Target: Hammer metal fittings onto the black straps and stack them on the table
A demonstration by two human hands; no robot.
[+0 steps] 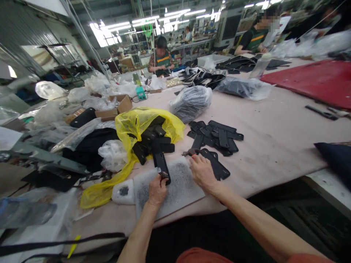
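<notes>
My left hand (157, 190) is closed around a short metal punch (162, 173) with a shiny end, held over a black strap-like piece (159, 157). That piece lies partly on a worn whitish board (178, 195) and reaches back toward a yellow plastic bag (128, 126). In my right hand (202, 171), fingers wrapped, is what looks like a hammer (191, 152), its dark head at the board's far right corner. Beside that hand lie black flat pieces (216, 166), with a larger pile of black pieces (219, 135) behind them. More dark pieces spill from the yellow bag's mouth.
A clear bag of dark pieces (192, 102) sits behind the pile. A white block (123, 192) touches the board's left side. Cardboard boxes (124, 105) and plastic bags crowd the left. A red sheet (315, 80) covers the far right. Two people sit across the table.
</notes>
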